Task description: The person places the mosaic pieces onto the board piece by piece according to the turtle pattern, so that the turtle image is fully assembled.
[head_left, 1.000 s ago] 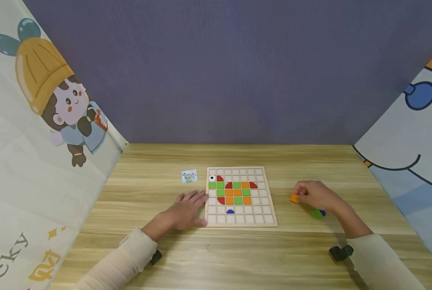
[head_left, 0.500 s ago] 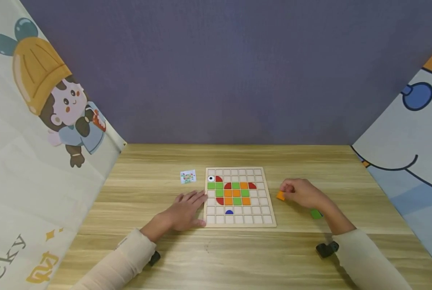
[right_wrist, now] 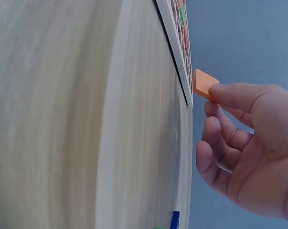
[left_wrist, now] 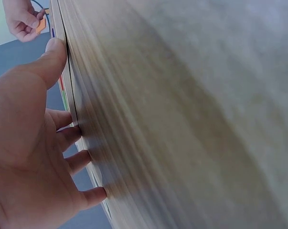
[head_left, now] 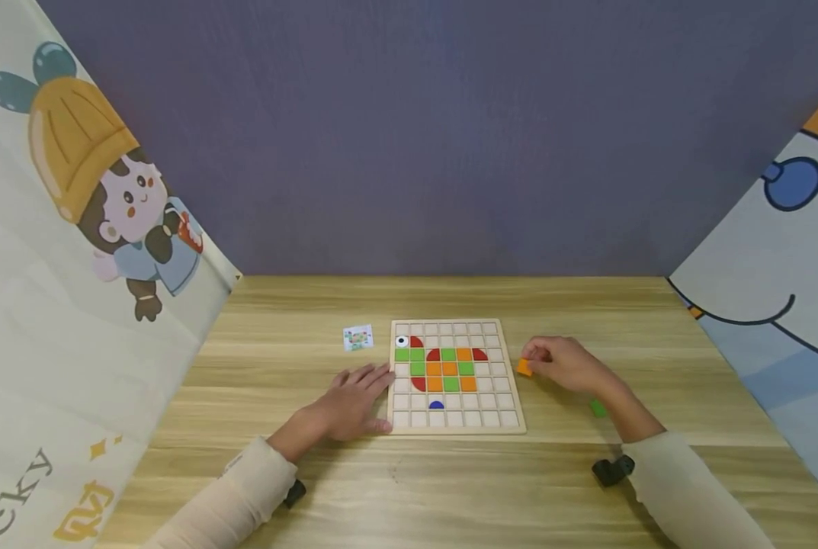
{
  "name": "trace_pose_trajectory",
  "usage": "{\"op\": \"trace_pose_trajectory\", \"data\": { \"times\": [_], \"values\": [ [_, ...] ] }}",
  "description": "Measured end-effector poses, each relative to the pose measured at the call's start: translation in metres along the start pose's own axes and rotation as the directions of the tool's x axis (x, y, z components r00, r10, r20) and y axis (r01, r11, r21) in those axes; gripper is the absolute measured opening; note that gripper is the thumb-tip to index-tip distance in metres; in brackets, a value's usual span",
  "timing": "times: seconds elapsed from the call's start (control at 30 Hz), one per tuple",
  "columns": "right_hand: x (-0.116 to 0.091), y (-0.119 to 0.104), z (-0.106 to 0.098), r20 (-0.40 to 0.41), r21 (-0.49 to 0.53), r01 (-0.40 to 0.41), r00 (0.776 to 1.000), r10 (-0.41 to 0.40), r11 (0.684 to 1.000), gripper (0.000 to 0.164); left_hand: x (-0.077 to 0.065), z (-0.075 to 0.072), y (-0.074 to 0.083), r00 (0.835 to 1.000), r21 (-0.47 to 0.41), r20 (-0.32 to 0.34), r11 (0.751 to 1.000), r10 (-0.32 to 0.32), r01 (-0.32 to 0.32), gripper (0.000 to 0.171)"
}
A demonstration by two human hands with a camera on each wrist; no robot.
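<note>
My right hand [head_left: 565, 364] pinches an orange square tile [right_wrist: 204, 84] between thumb and fingertips, just off the right edge of the wooden grid board [head_left: 511, 358]. In the right wrist view the tile is held up by one side, its other fingers curled below. My left hand [head_left: 352, 400] rests spread on the table, its fingertips and thumb at the board's left edge. On the board, green, orange and red tiles form an animal shape with an eye tile [head_left: 402, 341] at upper left. A blue half-round piece [head_left: 436, 406] sits alone in a lower row.
A small picture card [head_left: 357, 337] lies on the table left of the board. A green tile [head_left: 598, 408] lies under the right forearm, with a blue piece [right_wrist: 175, 220] near it in the right wrist view. A purple wall stands behind the table.
My right hand has moved left with the orange tile, from beside the loose green and blue pieces to near the board's right edge. The left hand stays at the board.
</note>
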State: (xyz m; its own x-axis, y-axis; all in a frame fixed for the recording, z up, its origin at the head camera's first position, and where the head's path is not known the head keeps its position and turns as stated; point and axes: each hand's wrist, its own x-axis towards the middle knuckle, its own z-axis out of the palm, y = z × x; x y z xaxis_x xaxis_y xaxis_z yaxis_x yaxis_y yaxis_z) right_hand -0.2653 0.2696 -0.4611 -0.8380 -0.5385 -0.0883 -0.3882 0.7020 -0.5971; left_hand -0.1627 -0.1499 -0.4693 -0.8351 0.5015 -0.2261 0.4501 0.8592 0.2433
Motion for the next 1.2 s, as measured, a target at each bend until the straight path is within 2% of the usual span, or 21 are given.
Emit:
{"op": "trace_pose_trajectory", "data": {
  "times": [0.3,0.57,1.2],
  "values": [
    [0.006,-0.007,0.003,-0.008,0.001,0.034,0.999,-0.034,0.999,0.013,0.001,-0.001,0.001,1.000,0.003,0.006,1.000,-0.011,0.011,0.090],
    [0.017,-0.015,0.008,-0.018,0.002,0.052,0.998,-0.052,0.999,0.011,0.001,-0.001,0.001,1.000,0.000,0.018,1.000,-0.024,0.024,0.090],
    [0.035,-0.033,0.025,0.013,0.014,0.051,0.999,-0.051,0.999,0.011,0.002,0.000,0.001,0.999,0.011,0.024,1.000,-0.026,0.025,0.089]
  ]
}}
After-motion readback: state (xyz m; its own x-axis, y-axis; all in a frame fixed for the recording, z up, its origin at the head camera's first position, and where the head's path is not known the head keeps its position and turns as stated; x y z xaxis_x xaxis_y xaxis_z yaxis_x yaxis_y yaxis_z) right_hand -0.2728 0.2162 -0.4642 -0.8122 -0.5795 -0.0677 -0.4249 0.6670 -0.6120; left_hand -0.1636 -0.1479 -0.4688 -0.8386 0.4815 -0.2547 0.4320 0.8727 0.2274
